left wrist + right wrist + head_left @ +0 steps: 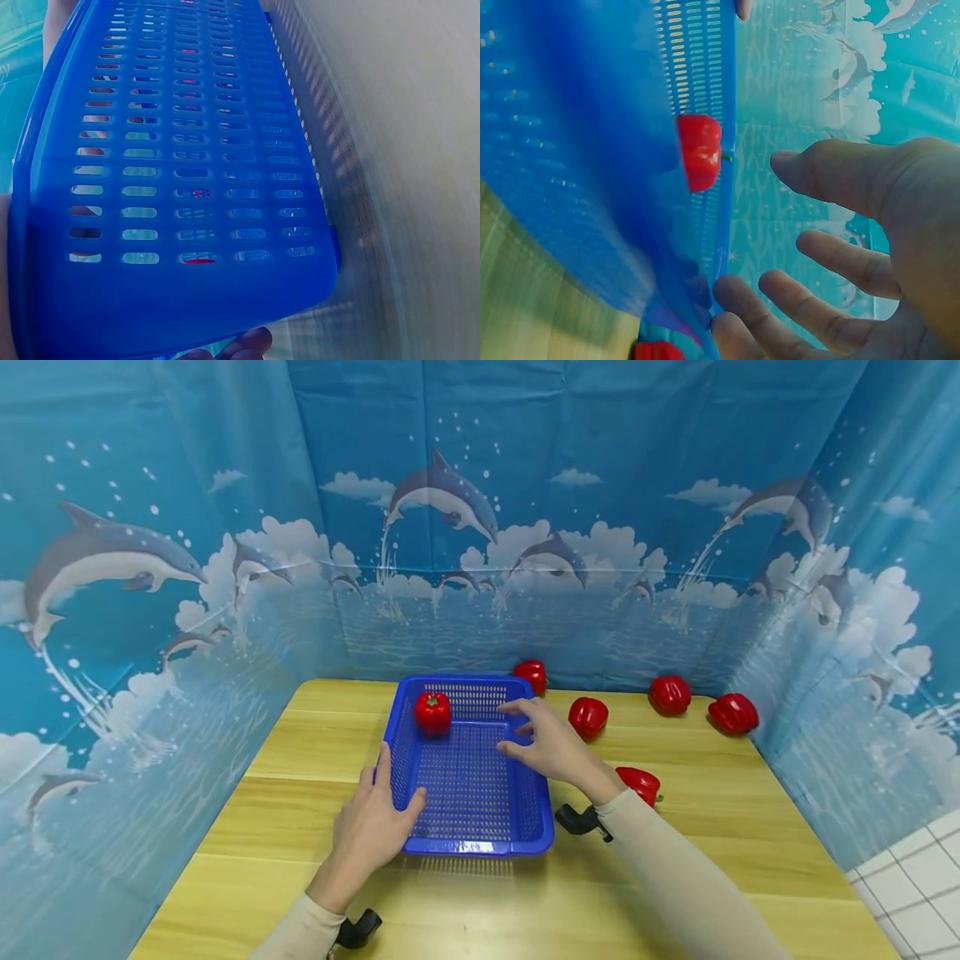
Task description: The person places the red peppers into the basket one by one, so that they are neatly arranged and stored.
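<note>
A blue plastic basket [465, 777] with slotted walls stands on the wooden table. One red bell pepper [432, 714] sits in its far left corner, stem up. My left hand [371, 831] holds the basket's near left corner, thumb on the inner side of the rim and fingers along the outside of the left wall. In the left wrist view, fingertips [251, 343] show past the corner of the basket wall. My right hand [551, 743] hovers over the basket's right rim, fingers spread and loosely bent, holding nothing. The bell pepper [701, 152] also shows beyond the rim in the right wrist view.
Right of the basket lie several more red bell peppers, one [587, 717] near the right hand and another [637, 783] partly behind the right forearm. One pepper [531, 675] is behind the basket's far right corner. A dolphin-print curtain [480, 610] encloses the table [270, 827].
</note>
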Demonstrator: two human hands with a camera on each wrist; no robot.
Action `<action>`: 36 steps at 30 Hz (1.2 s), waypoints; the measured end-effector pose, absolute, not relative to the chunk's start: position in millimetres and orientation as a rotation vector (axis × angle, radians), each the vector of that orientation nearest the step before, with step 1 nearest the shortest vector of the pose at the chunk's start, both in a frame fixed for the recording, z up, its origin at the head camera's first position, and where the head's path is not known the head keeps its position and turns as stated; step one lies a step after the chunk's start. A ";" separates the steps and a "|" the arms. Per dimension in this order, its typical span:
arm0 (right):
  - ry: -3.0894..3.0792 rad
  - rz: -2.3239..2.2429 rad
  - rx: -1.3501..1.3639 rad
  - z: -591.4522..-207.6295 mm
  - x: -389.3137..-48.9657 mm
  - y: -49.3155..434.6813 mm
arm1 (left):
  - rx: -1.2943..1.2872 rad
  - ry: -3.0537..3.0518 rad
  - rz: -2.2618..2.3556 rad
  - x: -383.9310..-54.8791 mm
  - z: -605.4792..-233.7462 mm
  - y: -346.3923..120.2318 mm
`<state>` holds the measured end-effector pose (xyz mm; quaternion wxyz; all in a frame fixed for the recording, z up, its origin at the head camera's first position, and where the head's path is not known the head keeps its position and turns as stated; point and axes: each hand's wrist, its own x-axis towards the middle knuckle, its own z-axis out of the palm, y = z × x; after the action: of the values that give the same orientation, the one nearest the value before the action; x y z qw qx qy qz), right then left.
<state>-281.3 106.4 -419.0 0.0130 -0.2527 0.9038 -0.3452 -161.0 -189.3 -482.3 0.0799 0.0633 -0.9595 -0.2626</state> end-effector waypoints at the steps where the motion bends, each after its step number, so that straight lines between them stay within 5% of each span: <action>1: 2.826 -1.071 -0.788 -419.3 -279.8 108.7 | 0.190 -2.872 -0.784 -161.2 -482.4 -189.2; 36: 2.977 -0.962 -0.848 -447.7 -251.0 170.2 | 0.184 -2.892 -0.785 -162.5 -482.0 -190.0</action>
<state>-251.0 170.2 -447.7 -0.0497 -0.2612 0.9172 -0.2966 -162.5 -190.0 -482.0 0.0696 0.0612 -0.9610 -0.2607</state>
